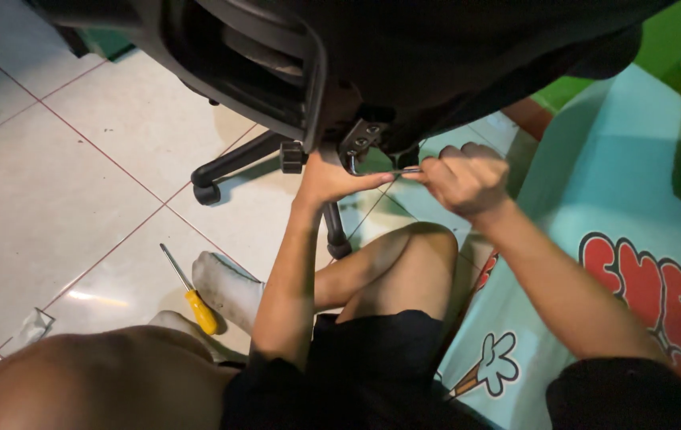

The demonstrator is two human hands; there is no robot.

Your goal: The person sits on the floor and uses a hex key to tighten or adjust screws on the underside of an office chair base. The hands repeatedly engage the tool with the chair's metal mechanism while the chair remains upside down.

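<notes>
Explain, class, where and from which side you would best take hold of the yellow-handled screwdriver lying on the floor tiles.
Grip the screwdriver by its yellow handle, probably coming from above. It lies flat on the floor, thin metal shaft pointing away towards the chair, thick handle nearest the person, beside the socked foot. The handle is thicker, so likely easier to pinch. Both hands are at the bent key.

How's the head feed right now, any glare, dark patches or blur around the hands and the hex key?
Head view: the office chair underside is nearly black, little detail; the hex key between left hand and right hand is sharp and evenly lit. A glare patch sits on the floor tiles by the yellow-handled screwdriver. The knee at bottom left is soft, out of focus.
</notes>
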